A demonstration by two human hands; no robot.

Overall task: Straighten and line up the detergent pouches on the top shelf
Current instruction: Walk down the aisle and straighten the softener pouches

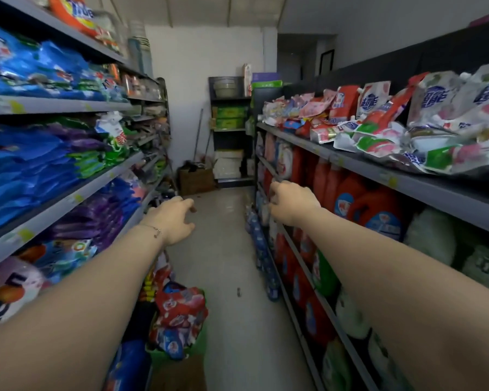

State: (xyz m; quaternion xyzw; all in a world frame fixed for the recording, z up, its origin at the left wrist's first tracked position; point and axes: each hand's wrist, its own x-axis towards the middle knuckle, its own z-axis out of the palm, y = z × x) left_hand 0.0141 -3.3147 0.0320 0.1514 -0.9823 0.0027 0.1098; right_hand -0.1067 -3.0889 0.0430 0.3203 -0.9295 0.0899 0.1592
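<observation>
Detergent pouches (pixel 378 128), white, red and pink, lie in a jumbled heap on the top shelf (pixel 424 182) of the right-hand rack; some stand crooked against the dark back panel, others lie flat over the front edge. My left hand (pixel 174 218) reaches forward over the aisle floor, fingers loosely spread, holding nothing. My right hand (pixel 288 203) is stretched out in front of the lower right shelves, below the top shelf, fingers curled down and empty. Neither hand touches a pouch.
Red detergent bottles (pixel 347 198) fill the right rack's lower shelves. Blue and purple bags (pixel 31 165) fill the left rack. A green basket of red pouches (pixel 178 320) stands on the floor at left. A cardboard box (pixel 196 180) and a shelf unit close the aisle's far end.
</observation>
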